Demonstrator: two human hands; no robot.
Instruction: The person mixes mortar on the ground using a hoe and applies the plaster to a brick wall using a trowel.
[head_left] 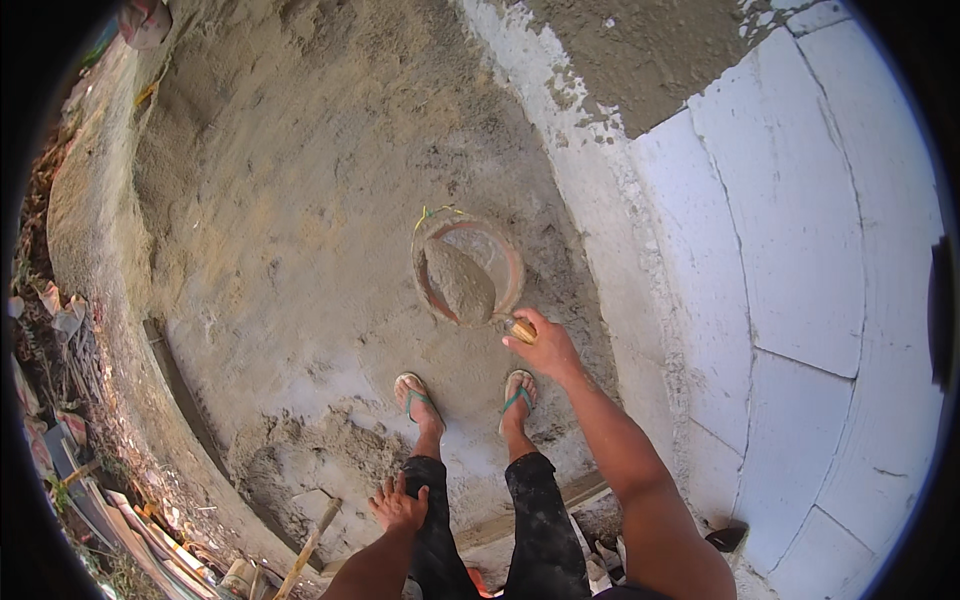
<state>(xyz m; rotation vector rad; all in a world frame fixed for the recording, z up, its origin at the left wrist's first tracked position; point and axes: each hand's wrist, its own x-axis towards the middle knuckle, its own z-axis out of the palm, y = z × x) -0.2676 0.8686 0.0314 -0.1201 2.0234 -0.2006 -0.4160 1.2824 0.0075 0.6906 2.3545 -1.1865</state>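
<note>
My right hand (545, 343) is closed around the wooden handle of a trowel (523, 330). The trowel's blade is hidden under a heap of wet grey mortar (462, 284), held over a round, mortar-smeared bucket (516, 272). Pale, wet-looking contents show inside the bucket beside the heap. Resting on my left knee, my left hand (398, 506) has its fingers spread and holds nothing. My feet, in green-strapped flip-flops (417, 397), stand just on the near side of the bucket.
A white block wall (800, 200) runs along the right, with grey mortar (640, 55) spread over its far part. Sandy ground (290, 200) covers the left. A wooden-handled tool (312, 535) and scrap boards (140, 535) lie at the lower left.
</note>
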